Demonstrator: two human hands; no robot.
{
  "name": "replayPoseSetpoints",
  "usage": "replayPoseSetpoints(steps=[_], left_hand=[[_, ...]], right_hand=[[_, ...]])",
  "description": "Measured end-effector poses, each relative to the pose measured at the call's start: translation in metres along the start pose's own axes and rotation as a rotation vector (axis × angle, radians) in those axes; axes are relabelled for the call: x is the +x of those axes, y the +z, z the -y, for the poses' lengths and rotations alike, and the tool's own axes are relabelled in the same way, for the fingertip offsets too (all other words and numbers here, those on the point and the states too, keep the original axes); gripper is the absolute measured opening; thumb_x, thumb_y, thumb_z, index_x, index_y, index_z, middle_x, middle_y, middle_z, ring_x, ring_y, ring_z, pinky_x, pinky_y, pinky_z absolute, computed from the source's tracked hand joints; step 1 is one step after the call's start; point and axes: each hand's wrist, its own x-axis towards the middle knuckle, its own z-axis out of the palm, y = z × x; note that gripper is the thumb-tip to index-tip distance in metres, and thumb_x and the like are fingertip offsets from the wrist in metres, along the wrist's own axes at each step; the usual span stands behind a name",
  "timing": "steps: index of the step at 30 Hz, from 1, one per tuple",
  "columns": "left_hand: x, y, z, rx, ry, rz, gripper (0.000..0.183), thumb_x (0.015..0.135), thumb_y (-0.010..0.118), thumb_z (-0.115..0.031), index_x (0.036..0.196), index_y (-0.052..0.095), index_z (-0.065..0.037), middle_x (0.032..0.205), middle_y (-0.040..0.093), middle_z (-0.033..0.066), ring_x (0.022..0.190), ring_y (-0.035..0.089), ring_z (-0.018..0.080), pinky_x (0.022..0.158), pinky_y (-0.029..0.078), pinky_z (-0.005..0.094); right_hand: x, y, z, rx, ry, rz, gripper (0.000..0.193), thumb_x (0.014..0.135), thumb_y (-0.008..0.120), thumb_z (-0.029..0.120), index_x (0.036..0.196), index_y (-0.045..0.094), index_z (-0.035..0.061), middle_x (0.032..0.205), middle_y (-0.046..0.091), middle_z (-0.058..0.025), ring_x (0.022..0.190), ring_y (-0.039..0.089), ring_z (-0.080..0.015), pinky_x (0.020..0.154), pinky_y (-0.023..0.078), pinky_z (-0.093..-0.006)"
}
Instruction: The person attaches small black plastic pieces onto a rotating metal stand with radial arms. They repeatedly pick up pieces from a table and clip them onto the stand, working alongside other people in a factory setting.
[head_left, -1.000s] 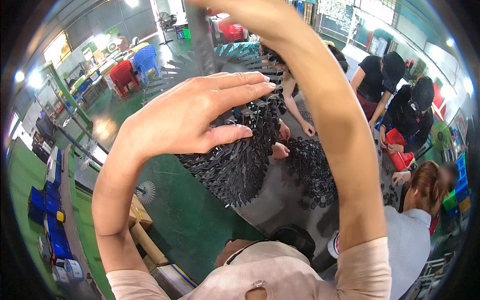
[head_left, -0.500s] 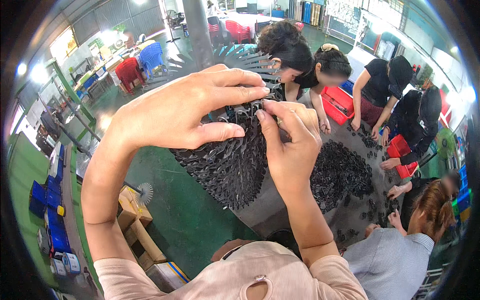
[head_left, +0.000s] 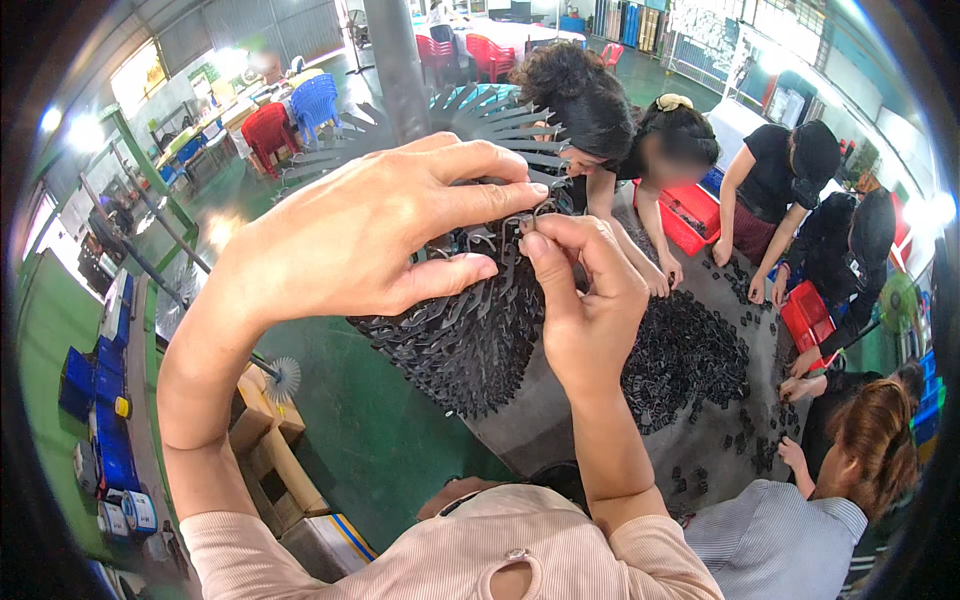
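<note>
My right hand (head_left: 592, 290) pinches a small dark hook-shaped piece (head_left: 533, 222) between thumb and forefinger, at the upper part of a dense cluster. This cluster of dark curved pieces (head_left: 455, 345) hangs in overlapping rows in front of me. My left hand (head_left: 375, 225) reaches over its top, fingers stretched out and thumb apart. The left fingertips are close beside the right hand's pinch, and the left thumb lies against the pieces. Behind the hands, flat metal spokes (head_left: 500, 122) fan out around a grey post (head_left: 393, 60). My left hand hides part of the cluster.
A grey table (head_left: 540, 425) on the right bears a large heap of small black pieces (head_left: 685, 360). Several people work around it, with red baskets (head_left: 690, 212) near them. Cardboard boxes (head_left: 285, 470) stand on the green floor (head_left: 375, 400) at lower left; blue bins (head_left: 115, 460) line the far left.
Both hands stay close together at the cluster; the right has shifted slightly down and right, still pinching. Across the table, the co-workers' hands and heads have moved a little.
</note>
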Motion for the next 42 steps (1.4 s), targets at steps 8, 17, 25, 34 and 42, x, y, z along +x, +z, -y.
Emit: replayPoseSetpoints(steps=[8,17,25,34,42], left_hand=[[0.004,0.000,-0.002,-0.018,0.013,-0.020,0.051,0.080,0.063,-0.017,0.128,0.057,-0.004,0.126,0.056,0.0183,0.110,0.057,0.0376,0.094,0.047,0.0443],[0.003,0.000,0.009,-0.061,-0.027,-0.028,0.052,0.081,0.063,-0.019,0.131,0.056,-0.006,0.130,0.055,0.0175,0.117,0.054,0.0361,0.101,0.043,0.0427],[-0.005,0.001,0.020,-0.118,-0.003,-0.012,0.059,0.081,0.066,-0.022,0.135,0.051,-0.006,0.137,0.051,0.0173,0.127,0.049,0.0360,0.105,0.040,0.0425],[-0.002,0.000,0.013,-0.047,-0.066,0.044,0.076,0.077,0.073,-0.037,0.138,0.044,-0.001,0.139,0.047,0.0206,0.129,0.046,0.0378,0.107,0.038,0.0443],[0.018,0.018,-0.012,0.115,-0.197,-0.077,0.053,0.079,0.071,-0.014,0.127,0.054,0.001,0.126,0.057,0.0199,0.113,0.056,0.0376,0.096,0.047,0.0421]], right_hand=[[0.003,-0.018,-0.009,0.280,0.171,0.159,0.007,0.086,0.065,0.002,0.093,0.066,-0.0002,0.088,0.067,-0.0046,0.076,0.058,-0.0105,0.070,0.046,-0.0243],[0.002,-0.072,-0.026,0.164,0.292,0.028,0.009,0.087,0.066,0.002,0.093,0.065,-0.0047,0.090,0.066,-0.0066,0.079,0.060,-0.0116,0.077,0.046,-0.0248],[0.006,-0.135,-0.076,-1.029,0.195,-0.084,0.019,0.082,0.068,0.012,0.100,0.070,0.0061,0.098,0.065,-0.0102,0.093,0.061,-0.0266,0.083,0.048,-0.0348],[0.007,0.008,-0.024,-0.448,-0.273,-0.135,0.017,0.078,0.074,0.015,0.094,0.068,0.0112,0.087,0.063,-0.0030,0.087,0.057,-0.0232,0.073,0.041,-0.0362],[0.012,0.020,-0.026,-0.420,-0.202,-0.187,0.013,0.078,0.073,0.010,0.090,0.067,0.0104,0.085,0.065,-0.0048,0.076,0.058,-0.0219,0.070,0.041,-0.0347]])
